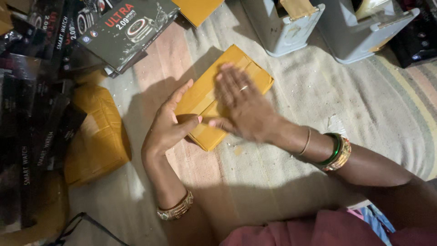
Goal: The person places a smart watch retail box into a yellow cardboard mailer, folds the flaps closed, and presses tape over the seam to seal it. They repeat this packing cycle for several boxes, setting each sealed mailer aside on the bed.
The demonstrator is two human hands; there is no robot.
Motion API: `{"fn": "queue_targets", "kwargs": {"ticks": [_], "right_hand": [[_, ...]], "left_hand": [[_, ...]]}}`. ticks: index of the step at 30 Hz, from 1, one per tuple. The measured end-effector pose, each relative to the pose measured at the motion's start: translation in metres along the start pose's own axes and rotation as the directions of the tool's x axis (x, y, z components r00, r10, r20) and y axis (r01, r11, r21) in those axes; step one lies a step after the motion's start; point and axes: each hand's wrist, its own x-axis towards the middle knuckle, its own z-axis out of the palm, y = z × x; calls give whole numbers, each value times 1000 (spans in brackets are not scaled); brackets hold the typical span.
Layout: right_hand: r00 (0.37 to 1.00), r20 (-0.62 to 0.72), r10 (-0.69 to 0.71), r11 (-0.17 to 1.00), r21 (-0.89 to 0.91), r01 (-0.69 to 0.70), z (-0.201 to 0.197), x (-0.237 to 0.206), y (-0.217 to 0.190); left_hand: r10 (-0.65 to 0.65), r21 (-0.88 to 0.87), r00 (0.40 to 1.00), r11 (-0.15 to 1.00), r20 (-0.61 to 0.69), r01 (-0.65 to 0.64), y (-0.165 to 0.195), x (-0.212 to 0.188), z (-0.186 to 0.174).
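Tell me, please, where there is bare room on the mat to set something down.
Bare mat lies right of the yellow package, below the grey bins. Crowded at left: black boxes and a yellow bundle beside the left hand.

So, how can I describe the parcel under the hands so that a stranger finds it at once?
Start from the pale striped floor mat. At its middle lies a flat yellow-brown wrapped parcel, with the right hand pressed flat on top and the left hand at its near edge. Unlike the bulkier yellow bundle at the left, it is thin, rectangular and touched by both hands.
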Motion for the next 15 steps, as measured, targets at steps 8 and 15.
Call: {"fn": "queue_targets", "kwargs": {"ticks": [8, 15], "right_hand": [[918, -50, -394, 899, 185, 396, 6, -11, -38], [973, 15, -229, 965, 132, 225, 1, 10, -13]], "left_hand": [[9, -103, 982, 994, -189, -29, -21, 16, -3], [104, 357, 984, 933, -142, -47, -20, 11, -3]]}}
